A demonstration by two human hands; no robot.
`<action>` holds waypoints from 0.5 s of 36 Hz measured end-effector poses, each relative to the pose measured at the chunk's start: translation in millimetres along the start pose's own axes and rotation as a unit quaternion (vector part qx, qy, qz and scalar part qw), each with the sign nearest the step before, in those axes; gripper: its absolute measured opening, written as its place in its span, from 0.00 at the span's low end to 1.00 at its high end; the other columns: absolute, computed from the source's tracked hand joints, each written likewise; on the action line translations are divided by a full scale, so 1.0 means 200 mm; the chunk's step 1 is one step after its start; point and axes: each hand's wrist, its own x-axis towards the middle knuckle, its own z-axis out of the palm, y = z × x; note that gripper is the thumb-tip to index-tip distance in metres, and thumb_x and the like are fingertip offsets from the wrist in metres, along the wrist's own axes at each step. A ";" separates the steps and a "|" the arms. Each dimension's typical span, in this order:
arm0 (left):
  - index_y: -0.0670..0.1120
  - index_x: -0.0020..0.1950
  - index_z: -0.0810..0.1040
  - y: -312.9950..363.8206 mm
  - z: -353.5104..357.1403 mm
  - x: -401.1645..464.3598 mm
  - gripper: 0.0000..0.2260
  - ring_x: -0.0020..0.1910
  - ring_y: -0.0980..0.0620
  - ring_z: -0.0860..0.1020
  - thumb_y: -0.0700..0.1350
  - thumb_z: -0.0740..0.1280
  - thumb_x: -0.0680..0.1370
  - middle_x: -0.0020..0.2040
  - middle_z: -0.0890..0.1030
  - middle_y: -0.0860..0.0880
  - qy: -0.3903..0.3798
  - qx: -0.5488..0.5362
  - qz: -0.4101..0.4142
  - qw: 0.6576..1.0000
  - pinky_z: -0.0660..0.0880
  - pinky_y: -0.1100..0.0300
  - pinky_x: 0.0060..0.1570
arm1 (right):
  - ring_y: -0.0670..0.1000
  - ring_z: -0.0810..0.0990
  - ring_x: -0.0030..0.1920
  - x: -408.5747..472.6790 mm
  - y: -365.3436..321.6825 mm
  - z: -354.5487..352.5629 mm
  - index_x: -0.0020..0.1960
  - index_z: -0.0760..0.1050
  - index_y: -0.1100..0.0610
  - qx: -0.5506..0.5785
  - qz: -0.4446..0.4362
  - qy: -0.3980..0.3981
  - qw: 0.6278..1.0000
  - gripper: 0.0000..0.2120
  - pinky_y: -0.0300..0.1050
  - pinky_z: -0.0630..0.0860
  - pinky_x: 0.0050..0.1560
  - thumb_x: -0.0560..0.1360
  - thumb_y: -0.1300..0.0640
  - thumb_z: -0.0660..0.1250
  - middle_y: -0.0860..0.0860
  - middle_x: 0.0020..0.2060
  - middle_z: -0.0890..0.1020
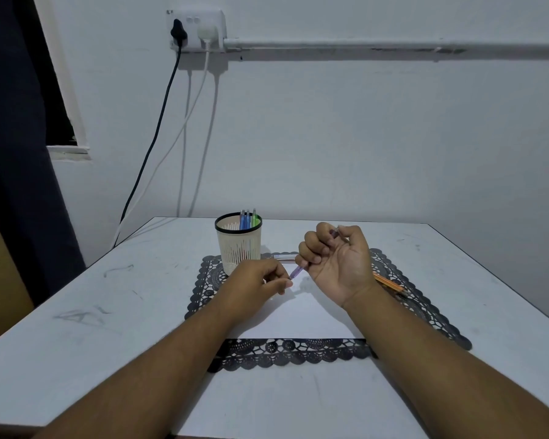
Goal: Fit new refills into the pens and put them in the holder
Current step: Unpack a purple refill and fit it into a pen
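Observation:
My right hand (336,258) grips a purple pen (297,271) in its curled fingers, the pen slanting down to the left above the mat. My left hand (260,280) pinches at the pen's lower tip with thumb and forefinger. What the left fingers hold there is too small to tell. A cream slotted pen holder (239,248) with a black rim stands at the mat's far left. Blue and green pens (248,219) stand in it.
A black lace mat (330,353) with a white sheet (298,318) on it lies mid-table. Orange pens or pencils (389,282) lie on the mat behind my right wrist. A small clear tube (284,256) lies beside the holder. Cables hang from the wall sockets (195,30).

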 end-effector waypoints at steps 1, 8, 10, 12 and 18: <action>0.50 0.41 0.83 0.00 0.00 0.00 0.06 0.34 0.62 0.74 0.47 0.74 0.78 0.37 0.83 0.54 0.000 0.000 0.001 1.000 0.69 0.66 0.37 | 0.52 0.56 0.33 0.00 0.00 0.00 0.34 0.59 0.54 0.004 -0.001 0.001 1.000 0.14 0.48 0.61 0.36 0.76 0.49 0.53 0.51 0.30 0.58; 0.49 0.45 0.84 0.00 0.00 0.00 0.03 0.37 0.60 0.78 0.44 0.74 0.78 0.40 0.85 0.53 -0.008 -0.025 -0.002 1.000 0.73 0.63 0.40 | 0.51 0.56 0.33 0.00 0.01 0.00 0.34 0.60 0.54 0.023 -0.005 0.012 1.000 0.15 0.48 0.61 0.36 0.75 0.46 0.54 0.51 0.30 0.58; 0.49 0.47 0.84 0.00 -0.01 0.00 0.03 0.37 0.62 0.78 0.42 0.73 0.78 0.40 0.85 0.55 -0.016 -0.039 -0.002 0.999 0.73 0.67 0.40 | 0.51 0.55 0.33 0.00 0.00 0.00 0.33 0.61 0.54 0.030 -0.006 0.023 0.999 0.15 0.48 0.60 0.37 0.75 0.46 0.55 0.50 0.30 0.59; 0.50 0.49 0.85 0.00 0.00 0.00 0.04 0.37 0.63 0.78 0.41 0.73 0.79 0.41 0.85 0.56 -0.017 -0.044 0.000 0.999 0.72 0.69 0.40 | 0.51 0.54 0.33 0.00 -0.01 -0.01 0.33 0.61 0.53 0.044 -0.007 0.034 0.998 0.15 0.48 0.61 0.36 0.74 0.46 0.55 0.50 0.30 0.59; 0.50 0.49 0.84 -0.01 0.00 0.00 0.05 0.37 0.62 0.77 0.40 0.72 0.79 0.42 0.85 0.53 -0.012 -0.043 0.014 0.999 0.72 0.69 0.41 | 0.51 0.54 0.33 0.00 -0.02 -0.01 0.33 0.60 0.53 0.066 -0.007 0.055 0.996 0.14 0.47 0.60 0.36 0.74 0.47 0.56 0.50 0.30 0.59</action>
